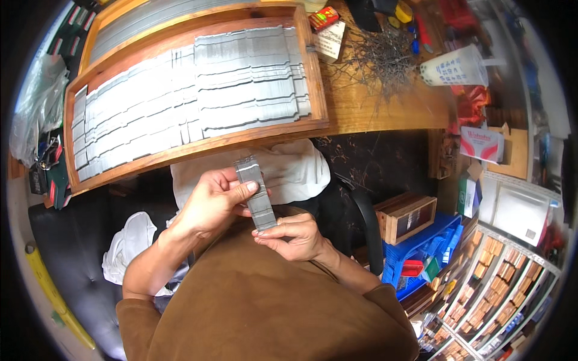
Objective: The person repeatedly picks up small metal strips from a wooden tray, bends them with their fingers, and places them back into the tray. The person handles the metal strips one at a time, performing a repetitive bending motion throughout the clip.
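A narrow stack of thin grey metal strips (261, 206) is held up in front of my chest, tilted slightly. My left hand (214, 198) grips its upper part, the thumb lying across the face and the fingers behind. At the lower end, my right hand (292, 236) pinches the stack between thumb and fingers. Beyond my hands lies a wooden tray (319, 108) holding rows of similar grey metal strips (247, 78), packed close with dark gaps between some rows. What the strips bear, if anything, is too small to make out.
White cloth (307, 171) lies below the tray's front edge. A lidded drink cup with a straw (454, 67) lies at the far right near a heap of thin dark wires (385, 57). At right are a wooden box (406, 218), a blue crate (394, 265) and a rack (500, 283).
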The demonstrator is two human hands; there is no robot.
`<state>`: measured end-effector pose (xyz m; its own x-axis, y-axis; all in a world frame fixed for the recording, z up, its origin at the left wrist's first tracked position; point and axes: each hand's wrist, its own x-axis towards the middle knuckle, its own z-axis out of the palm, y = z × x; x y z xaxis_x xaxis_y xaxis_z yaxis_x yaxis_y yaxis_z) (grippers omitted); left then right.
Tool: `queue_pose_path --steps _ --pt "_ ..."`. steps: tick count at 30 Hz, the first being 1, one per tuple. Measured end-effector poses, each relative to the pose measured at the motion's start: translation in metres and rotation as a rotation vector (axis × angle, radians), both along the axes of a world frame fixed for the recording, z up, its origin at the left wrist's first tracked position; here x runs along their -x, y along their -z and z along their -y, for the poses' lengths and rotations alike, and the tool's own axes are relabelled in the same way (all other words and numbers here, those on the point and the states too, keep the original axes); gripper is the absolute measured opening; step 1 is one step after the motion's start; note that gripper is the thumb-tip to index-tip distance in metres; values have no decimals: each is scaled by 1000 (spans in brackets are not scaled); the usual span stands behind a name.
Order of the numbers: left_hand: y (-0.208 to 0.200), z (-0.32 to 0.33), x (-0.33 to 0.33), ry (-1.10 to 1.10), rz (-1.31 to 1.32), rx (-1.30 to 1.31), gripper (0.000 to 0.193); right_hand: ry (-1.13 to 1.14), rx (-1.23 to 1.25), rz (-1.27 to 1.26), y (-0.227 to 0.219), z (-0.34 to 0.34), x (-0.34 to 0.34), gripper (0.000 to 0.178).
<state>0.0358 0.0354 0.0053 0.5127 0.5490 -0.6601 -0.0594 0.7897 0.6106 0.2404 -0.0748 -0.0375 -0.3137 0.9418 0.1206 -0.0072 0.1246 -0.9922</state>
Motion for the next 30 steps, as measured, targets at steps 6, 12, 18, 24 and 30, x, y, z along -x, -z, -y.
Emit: queue_pose_path --steps 6,12,18,24,30 --pt "4 -14 2 -58 -70 -14 19 16 51 -71 4 -8 17 19" --pt "7 -8 5 -52 -66 -51 30 25 46 -4 5 -13 17 18" --pt "4 11 -6 -52 36 12 28 35 51 10 1 -10 13 19" --pt "5 5 -2 -70 31 44 30 16 57 20 3 -12 16 18" --pt "8 5 -7 -77 25 44 32 -7 143 44 0 -13 14 16"
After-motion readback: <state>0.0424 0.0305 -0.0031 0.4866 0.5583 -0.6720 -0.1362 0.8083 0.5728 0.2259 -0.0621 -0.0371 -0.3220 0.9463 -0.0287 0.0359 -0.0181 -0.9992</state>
